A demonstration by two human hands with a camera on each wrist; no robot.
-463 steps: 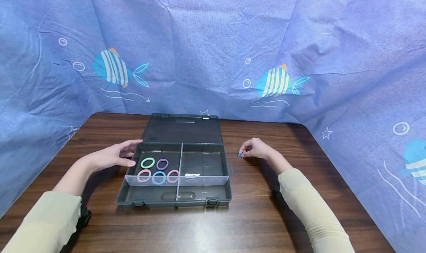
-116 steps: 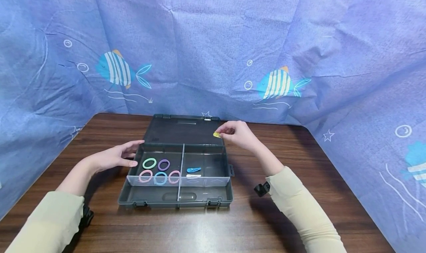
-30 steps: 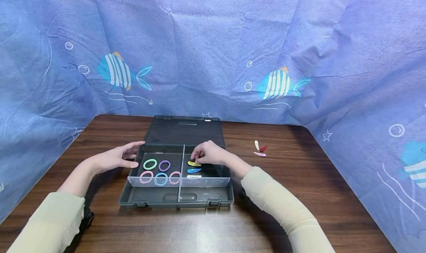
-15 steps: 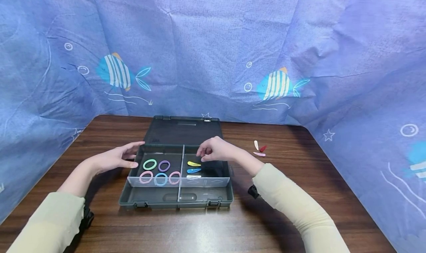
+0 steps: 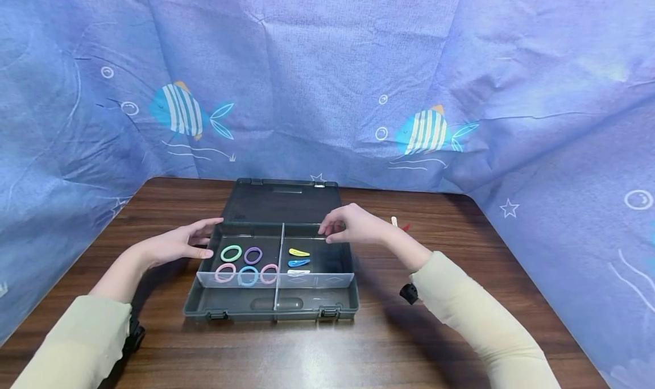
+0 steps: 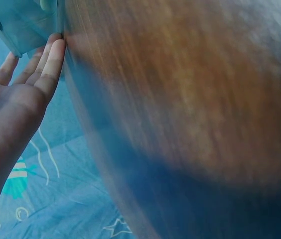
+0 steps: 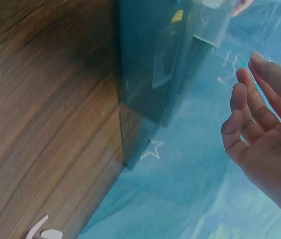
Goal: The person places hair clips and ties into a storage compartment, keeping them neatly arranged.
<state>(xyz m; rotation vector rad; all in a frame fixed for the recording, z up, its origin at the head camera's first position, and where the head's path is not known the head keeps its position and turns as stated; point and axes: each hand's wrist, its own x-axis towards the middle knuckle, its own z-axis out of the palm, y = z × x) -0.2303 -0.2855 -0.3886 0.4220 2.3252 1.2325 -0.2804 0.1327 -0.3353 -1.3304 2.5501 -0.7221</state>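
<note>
A dark translucent compartment box lies on the table with its lid folded back. Extended fingers of my left hand rest at the box's left wall. My right hand hovers above the right back compartment, fingers loosely bent and nothing between them. Below it, a yellow snap hair clip, a blue snap clip and a white snap clip lie in a column. Several hair ties, among them a green hair tie and a purple hair tie, fill the left back compartment.
Right of the box, a white clip and a red clip lie on the wooden table; a pink clip shows in the right wrist view. A patterned blue cloth hangs behind.
Blue and yellow clips have joined the white one in the box. My right hand has released the yellow clip and moved up and right. The left hand stays put.
</note>
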